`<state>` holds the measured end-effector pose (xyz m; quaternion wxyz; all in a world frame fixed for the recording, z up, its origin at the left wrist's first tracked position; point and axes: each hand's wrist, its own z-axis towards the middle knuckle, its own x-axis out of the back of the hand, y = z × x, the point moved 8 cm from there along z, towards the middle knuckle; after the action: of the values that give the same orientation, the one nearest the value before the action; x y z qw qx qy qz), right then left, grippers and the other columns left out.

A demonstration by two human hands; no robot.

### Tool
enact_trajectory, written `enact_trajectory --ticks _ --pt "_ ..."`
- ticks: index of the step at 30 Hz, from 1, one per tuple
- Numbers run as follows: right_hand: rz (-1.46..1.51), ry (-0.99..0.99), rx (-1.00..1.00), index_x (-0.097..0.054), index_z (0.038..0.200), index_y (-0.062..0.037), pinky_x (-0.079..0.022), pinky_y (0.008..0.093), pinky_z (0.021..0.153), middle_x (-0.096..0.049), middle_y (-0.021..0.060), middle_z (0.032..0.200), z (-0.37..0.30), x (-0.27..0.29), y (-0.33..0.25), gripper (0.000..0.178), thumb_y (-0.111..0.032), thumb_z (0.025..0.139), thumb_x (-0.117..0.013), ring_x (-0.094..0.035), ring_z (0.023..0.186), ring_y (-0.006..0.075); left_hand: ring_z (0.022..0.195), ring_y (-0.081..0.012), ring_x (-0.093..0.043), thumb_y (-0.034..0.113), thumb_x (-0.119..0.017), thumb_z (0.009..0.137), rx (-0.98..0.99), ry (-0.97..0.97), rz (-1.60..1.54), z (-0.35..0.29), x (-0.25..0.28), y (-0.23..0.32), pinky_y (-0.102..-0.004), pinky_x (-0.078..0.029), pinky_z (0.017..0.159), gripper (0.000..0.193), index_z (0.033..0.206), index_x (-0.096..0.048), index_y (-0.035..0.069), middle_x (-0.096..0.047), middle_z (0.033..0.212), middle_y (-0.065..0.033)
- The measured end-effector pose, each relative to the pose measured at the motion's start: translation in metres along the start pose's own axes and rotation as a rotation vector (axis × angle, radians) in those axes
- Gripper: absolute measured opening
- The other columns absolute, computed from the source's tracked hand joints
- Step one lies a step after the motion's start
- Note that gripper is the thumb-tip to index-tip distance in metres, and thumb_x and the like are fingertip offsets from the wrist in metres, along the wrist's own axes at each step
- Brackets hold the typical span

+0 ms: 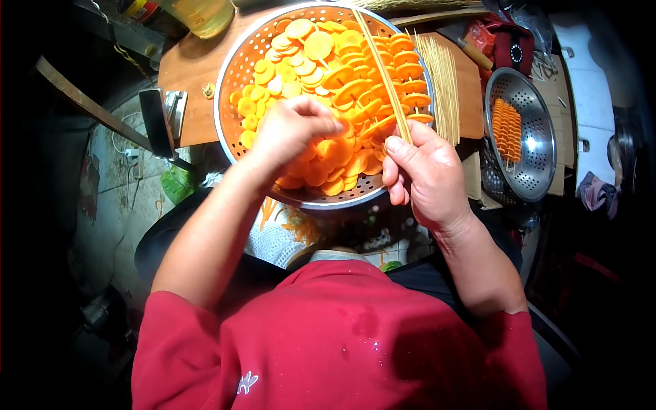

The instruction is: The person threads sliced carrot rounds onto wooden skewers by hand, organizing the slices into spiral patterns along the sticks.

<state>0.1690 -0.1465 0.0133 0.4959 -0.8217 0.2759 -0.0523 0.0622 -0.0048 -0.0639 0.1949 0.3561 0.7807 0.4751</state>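
A large metal colander (pixel 229 75) in front of me holds a heap of thin orange carrot slices (pixel 319 45). My left hand (pixel 295 130) is over the heap, its fingers curled together with their tips at the slices; whether a slice is between them is hidden. At the colander's right side, my right hand (pixel 429 164) grips a few thin bamboo skewers (pixel 383 65) between thumb and fingers, and they point away from me across the colander. Threaded carrot skewers (pixel 408 71) lie along the right part of the heap, their slices spaced apart.
A bundle of bare skewers (pixel 439 85) lies on the wooden table (pixel 470 102) beside the colander. Further right, a smaller colander (pixel 540 140) holds finished carrot skewers (pixel 506 130). A phone (pixel 157 123) on a stand is at the left, and a yellowish container (pixel 205 15) at the far left.
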Motion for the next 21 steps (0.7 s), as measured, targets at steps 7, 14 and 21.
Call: enact_trajectory --ticks 7,14,21 --pt "-0.103 -0.11 -0.013 -0.051 0.103 -0.003 -0.036 0.0152 0.038 -0.055 0.0021 0.064 0.002 -0.007 0.006 0.015 -0.015 0.095 -0.047 -0.048 0.042 0.0058 0.064 -0.011 -0.061 0.011 -0.065 0.082 0.07 0.244 -0.59 0.004 0.048 0.015 -0.0201 -0.051 0.054 0.023 0.101 -0.054 0.006 -0.059 0.086 -0.0036" --pt "-0.102 -0.098 -0.11 -0.054 0.094 -0.0024 -0.036 0.0169 0.042 -0.055 0.0024 0.063 -0.004 -0.012 0.009 0.013 -0.015 0.092 -0.05 -0.047 0.044 0.0055 0.071 -0.0169 -0.063 0.0 -0.062 0.08 -0.042 0.237 -0.818 0.01 0.069 0.011 -0.0249 -0.056 0.059 0.039 0.115 -0.045 0.002 -0.057 0.091 -0.0089" --pt "-0.091 -0.099 -0.119 -0.054 0.097 -0.0026 -0.037 0.016 0.042 -0.055 0.0016 0.063 -0.005 -0.011 0.011 0.013 -0.014 0.092 -0.05 -0.047 0.044 0.005 0.073 -0.0164 -0.063 0.0 -0.06 0.08 -0.076 0.307 -0.774 0.007 0.075 0.017 -0.0239 -0.056 0.061 0.029 0.107 -0.049 0.002 -0.057 0.088 -0.0077"
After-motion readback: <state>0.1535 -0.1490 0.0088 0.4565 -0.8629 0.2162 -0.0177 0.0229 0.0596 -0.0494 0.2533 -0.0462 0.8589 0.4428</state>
